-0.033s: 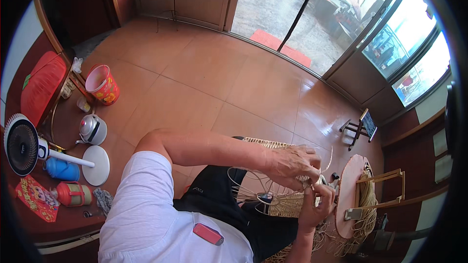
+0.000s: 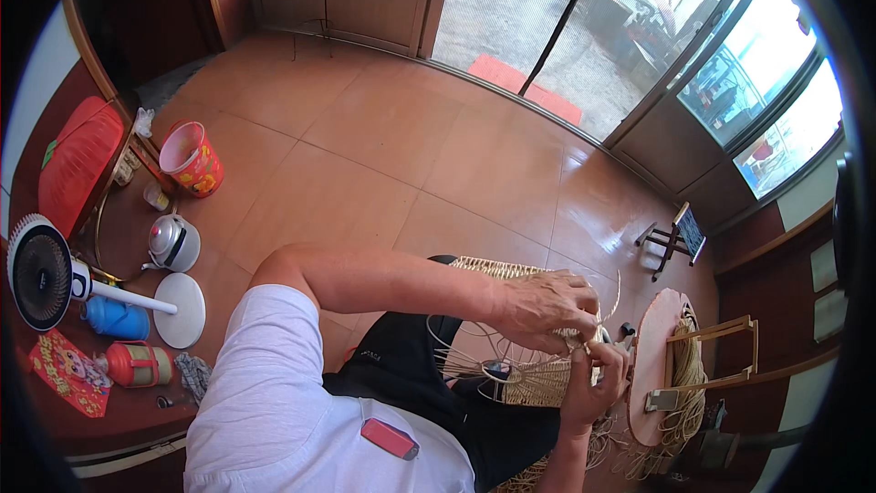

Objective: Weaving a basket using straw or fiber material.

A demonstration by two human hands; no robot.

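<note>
A half-woven straw-coloured basket (image 2: 538, 383) rests on my lap, over black trousers, with thin bare stakes fanning out to its left. My left hand (image 2: 543, 310) reaches across from the left and closes over the basket's upper woven edge. Just below it, my right hand (image 2: 593, 383) comes up from the lower edge and pinches a weaving strand against the basket's side. The two hands touch each other at the rim. A red flat object (image 2: 390, 438) sits in the pocket of my white shirt.
A round wooden board (image 2: 655, 347) on a frame, with a bundle of pale strands (image 2: 689, 383), stands to the right. A small folding stand (image 2: 675, 237) is beyond it. At left are an orange bucket (image 2: 190, 160), a kettle (image 2: 173, 242), a white fan (image 2: 41, 274) and bottles.
</note>
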